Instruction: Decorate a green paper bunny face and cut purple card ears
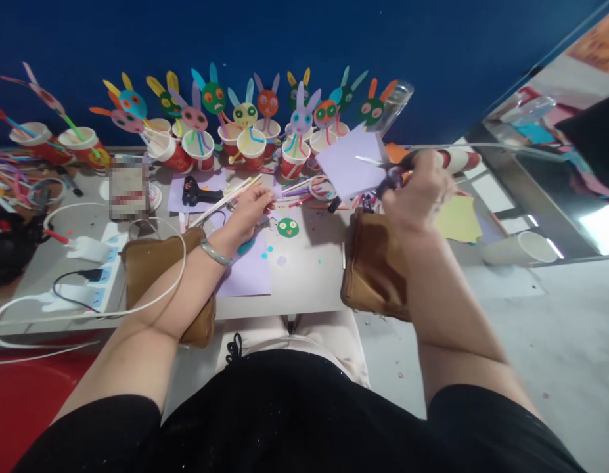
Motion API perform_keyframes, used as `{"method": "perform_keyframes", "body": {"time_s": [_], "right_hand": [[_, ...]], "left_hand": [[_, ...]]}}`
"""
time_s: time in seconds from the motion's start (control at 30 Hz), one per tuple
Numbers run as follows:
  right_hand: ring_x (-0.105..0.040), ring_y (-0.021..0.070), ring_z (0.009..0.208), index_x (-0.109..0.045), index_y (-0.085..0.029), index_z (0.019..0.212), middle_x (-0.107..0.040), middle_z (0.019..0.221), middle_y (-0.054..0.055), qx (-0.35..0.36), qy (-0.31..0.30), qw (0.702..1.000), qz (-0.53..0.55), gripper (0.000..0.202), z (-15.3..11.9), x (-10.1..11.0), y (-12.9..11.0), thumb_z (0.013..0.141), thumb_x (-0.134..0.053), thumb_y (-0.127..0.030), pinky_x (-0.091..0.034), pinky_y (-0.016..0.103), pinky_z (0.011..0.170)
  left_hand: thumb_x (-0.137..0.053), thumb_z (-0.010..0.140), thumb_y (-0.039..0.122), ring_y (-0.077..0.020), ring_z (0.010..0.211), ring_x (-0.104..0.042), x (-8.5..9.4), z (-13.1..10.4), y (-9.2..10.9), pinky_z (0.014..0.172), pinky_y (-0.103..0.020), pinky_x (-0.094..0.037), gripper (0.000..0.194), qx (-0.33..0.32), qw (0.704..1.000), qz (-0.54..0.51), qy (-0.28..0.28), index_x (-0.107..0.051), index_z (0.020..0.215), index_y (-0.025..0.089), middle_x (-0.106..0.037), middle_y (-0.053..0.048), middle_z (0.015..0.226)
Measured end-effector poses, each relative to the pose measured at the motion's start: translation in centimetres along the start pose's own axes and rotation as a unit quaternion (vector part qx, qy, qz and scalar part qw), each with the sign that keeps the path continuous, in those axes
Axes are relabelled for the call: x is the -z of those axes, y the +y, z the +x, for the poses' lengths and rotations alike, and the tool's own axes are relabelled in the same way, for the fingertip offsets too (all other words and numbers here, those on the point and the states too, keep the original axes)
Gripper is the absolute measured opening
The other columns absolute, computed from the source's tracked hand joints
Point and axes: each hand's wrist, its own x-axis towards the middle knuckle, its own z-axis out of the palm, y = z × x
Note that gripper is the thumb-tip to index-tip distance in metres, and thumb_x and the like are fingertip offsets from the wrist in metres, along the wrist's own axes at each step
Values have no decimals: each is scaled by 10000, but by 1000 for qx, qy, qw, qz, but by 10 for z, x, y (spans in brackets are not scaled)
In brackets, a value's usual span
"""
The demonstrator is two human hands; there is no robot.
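Observation:
My right hand (417, 190) is closed on dark-handled scissors (390, 176), whose blade lies against a lavender paper sheet (351, 161). My left hand (252, 210) is closed at the fingertips above the table's middle; what it pinches, if anything, is too small to make out. Just right of it lies a green paper face (288, 227) with pale round eyes and an orange mouth. Small blue dots (267, 252) and a lavender disc (281, 261) are below that face. Under my left hand is a lavender sheet (249, 276).
Paper cups (251, 150) holding rabbit-faced figures line the back. A black glue gun (200, 193), a power strip (112, 263) with cables and a brown pouch (161, 263) are at left. Another brown pouch (376, 276) and yellow paper (459, 220) are at right.

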Motion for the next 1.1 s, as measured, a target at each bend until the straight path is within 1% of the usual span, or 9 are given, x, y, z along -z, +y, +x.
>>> {"method": "perform_keyframes", "body": {"time_s": [0.07,0.17,0.23,0.33,0.5,0.6,0.7,0.87,1.1], "right_hand": [[-633,431,1217,-645,-120,1176,-698,1195,241,-88,8,981,-175,405,11,21,22,777,-708,-89,-431,585,1010],[-620,450,1256,-655,-72,1221,-693,1253,302,-175,23,942,-287,448,20,34,59,780,-728,-46,-412,595,1025],[-611,438,1289,-657,-95,1216,-681,1270,325,-169,7,953,-252,315,19,33,85,902,-657,-76,-383,613,1049],[-587,446,1317,-644,-181,965,-686,1174,290,-203,5,966,-162,60,12,25,123,996,-600,-155,-293,688,1093],[-499,498,1343,-356,-278,638,-597,880,124,-207,-10,978,1,567,5,30,158,854,-821,-521,-339,726,1041],[-524,438,1313,-413,-296,685,-582,877,98,-122,-18,988,94,522,-1,44,128,794,-885,-492,-457,608,989],[-671,343,968,-590,-295,784,-646,819,33,-125,-47,967,215,403,-12,46,59,713,-951,-459,-524,530,889],[-682,194,721,-609,-228,746,-726,738,22,-138,-210,820,513,532,-24,0,-49,576,-1017,-525,-531,345,710],[-679,170,718,-681,-189,737,-735,739,49,-182,-372,680,605,548,-26,-56,-80,564,-989,-607,-465,260,592]], "left_hand": [[-606,955,90,-88,647,-569,0,1,2,618,-200,-439,235,-3,1000,-8,25,-584,742,188,-601,16,704],[-601,955,83,-87,645,-579,-2,2,4,597,-188,-448,220,-3,998,-9,57,-577,768,197,-590,27,704],[-591,969,82,-82,627,-575,-4,2,5,590,-184,-451,229,4,997,-11,71,-574,771,196,-576,34,684],[-569,988,67,-73,569,-533,-6,2,8,582,-189,-444,274,8,997,-17,76,-557,746,193,-543,48,627],[-591,967,60,-83,518,-474,-2,10,3,555,-219,-398,268,-73,992,12,102,-535,753,211,-483,75,578],[-660,955,147,-94,555,-487,3,13,-6,580,-241,-404,180,-172,976,79,105,-573,812,214,-537,61,641],[-676,984,303,-112,623,-512,5,9,-13,618,-267,-421,131,-288,938,172,92,-626,900,216,-613,28,741],[-523,1081,464,-159,727,-578,4,-9,-12,725,-320,-468,295,-448,831,326,48,-648,974,219,-655,-16,812],[-446,1117,276,-186,769,-607,4,-15,-9,748,-327,-448,235,-576,681,452,14,-651,1034,199,-664,-45,829]]}}
